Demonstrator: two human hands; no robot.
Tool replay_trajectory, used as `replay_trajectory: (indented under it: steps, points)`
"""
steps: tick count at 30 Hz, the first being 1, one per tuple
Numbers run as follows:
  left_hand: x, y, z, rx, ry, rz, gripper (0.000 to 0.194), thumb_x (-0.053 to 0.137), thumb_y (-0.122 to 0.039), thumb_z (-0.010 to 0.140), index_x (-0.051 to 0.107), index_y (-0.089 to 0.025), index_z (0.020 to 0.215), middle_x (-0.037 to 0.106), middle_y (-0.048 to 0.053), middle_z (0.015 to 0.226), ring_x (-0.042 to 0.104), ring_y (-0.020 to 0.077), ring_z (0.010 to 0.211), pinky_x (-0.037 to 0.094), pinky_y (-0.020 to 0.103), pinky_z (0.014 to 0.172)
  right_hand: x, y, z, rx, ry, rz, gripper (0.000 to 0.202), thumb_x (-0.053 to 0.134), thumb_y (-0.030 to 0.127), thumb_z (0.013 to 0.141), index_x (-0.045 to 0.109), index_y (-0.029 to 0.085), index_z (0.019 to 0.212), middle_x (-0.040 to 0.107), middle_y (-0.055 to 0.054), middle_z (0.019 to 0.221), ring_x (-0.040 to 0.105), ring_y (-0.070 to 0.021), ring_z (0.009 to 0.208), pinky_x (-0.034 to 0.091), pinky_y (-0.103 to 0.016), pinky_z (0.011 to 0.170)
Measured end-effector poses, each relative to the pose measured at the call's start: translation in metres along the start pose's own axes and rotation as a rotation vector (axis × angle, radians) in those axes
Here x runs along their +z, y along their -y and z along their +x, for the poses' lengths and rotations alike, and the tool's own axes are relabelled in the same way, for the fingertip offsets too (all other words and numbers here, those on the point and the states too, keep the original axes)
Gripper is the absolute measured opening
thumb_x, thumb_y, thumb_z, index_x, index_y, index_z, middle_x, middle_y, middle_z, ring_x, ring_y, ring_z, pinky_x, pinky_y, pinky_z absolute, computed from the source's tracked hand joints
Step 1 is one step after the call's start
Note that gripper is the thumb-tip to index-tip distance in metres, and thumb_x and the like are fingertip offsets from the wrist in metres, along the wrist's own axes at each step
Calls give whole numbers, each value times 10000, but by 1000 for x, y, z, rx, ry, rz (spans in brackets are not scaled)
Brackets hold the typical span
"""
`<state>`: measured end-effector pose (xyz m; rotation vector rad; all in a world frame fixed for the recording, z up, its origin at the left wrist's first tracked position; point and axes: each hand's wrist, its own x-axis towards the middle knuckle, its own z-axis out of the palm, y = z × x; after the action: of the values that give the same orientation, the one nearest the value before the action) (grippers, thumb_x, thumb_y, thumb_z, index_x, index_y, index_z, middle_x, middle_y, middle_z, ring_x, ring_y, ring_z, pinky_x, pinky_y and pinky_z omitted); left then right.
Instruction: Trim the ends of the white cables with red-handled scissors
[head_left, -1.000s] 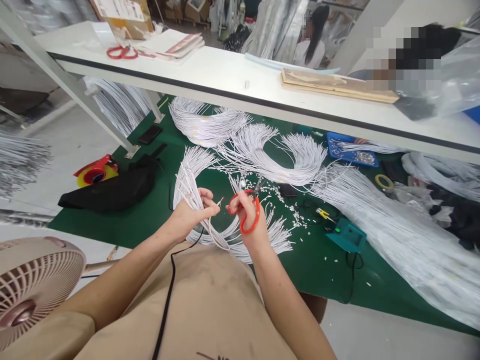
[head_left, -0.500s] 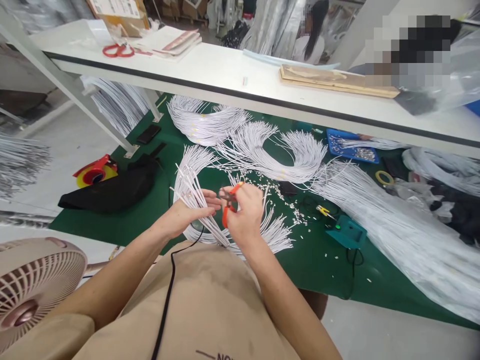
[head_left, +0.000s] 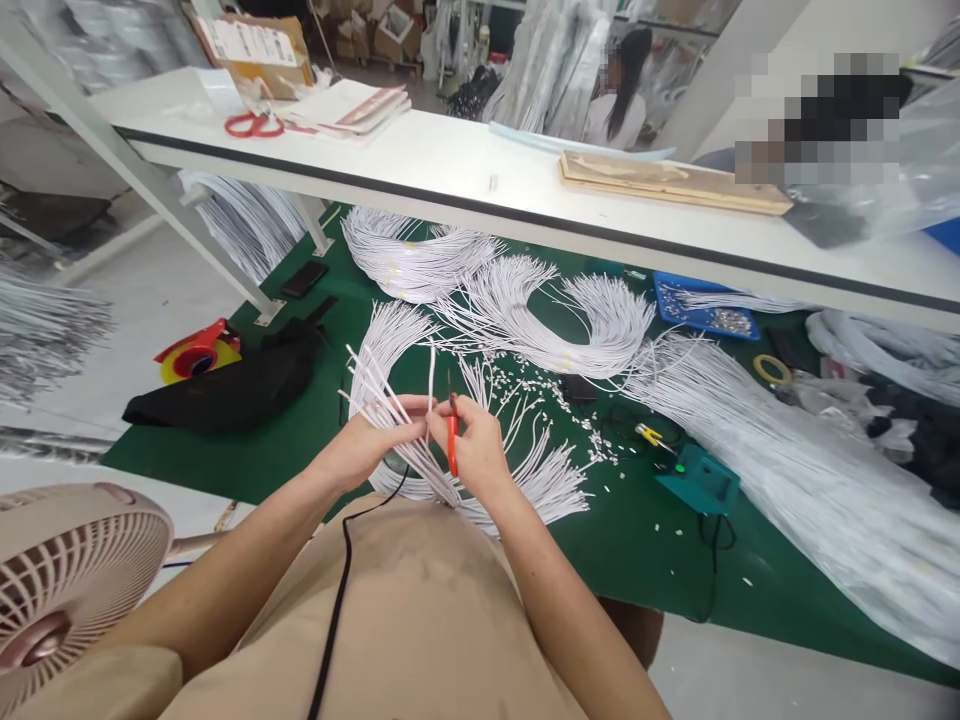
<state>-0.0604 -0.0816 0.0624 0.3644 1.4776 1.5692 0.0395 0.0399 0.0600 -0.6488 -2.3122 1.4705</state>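
Observation:
My left hand (head_left: 367, 440) is closed around a small bunch of white cables (head_left: 377, 392), whose cut ends fan out above the thumb. In my right hand (head_left: 474, 447) are small orange-handled cutters (head_left: 453, 440), their dark tip pointing away from me. One single white cable (head_left: 431, 375) stands upright between the two hands, close to the right fingertips; whether those fingers pinch it I cannot tell. Beneath and around the hands lies a coil of white cables (head_left: 555, 480) on the green table. Small pale cut bits (head_left: 592, 440) are scattered to the right.
More cable coils (head_left: 420, 262) lie behind the hands. A tape dispenser (head_left: 199, 352) and black cloth bag (head_left: 225, 385) are at left, a blue tray (head_left: 705, 310) and teal device (head_left: 697, 478) at right. A white shelf (head_left: 450, 150) spans above. A fan (head_left: 67, 580) stands near my left arm.
My right hand has turned the cutters more upright and moved slightly left, nearer the left hand. One cable now stands apart from the bunch, between the hands. The view has shifted slightly.

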Motion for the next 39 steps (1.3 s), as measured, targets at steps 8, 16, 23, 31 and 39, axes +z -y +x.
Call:
replay_trajectory:
  steps: [8,16,23,31,39]
  points:
    - [9,2,11,82,-164,-157,425,696,-354,672,609,-172,1045,634,78,1010,590,179,908,455,254,696,4,-13,-20,69,68,69,189,492,310,756,586,170,671,536,23,653,472,-107,612,362,-218,571]
    - [11,-1,6,106,-20,-155,364,694,-283,681,484,-186,962,627,-2,742,571,108,642,392,215,569,-11,-4,0,193,-15,454,230,586,377,728,654,157,744,566,0,678,485,-107,622,401,-239,625]
    - [16,-5,-1,102,90,-44,304,665,-287,720,512,-187,963,638,10,740,589,133,672,397,239,595,-17,16,20,178,134,680,147,633,308,710,644,163,731,551,16,624,494,-91,585,417,-233,598]
    - [16,-1,4,166,-70,19,304,685,-300,686,628,-159,950,598,12,705,549,134,666,398,239,572,-16,7,11,110,-76,190,238,567,405,752,644,181,772,630,-17,756,556,-140,702,418,-267,669]
    - [15,-1,3,203,-112,136,255,666,-297,708,644,-166,926,614,12,713,549,128,671,423,235,583,-29,3,5,81,136,-549,318,503,492,786,639,205,798,626,-35,820,560,-146,701,332,-238,576]
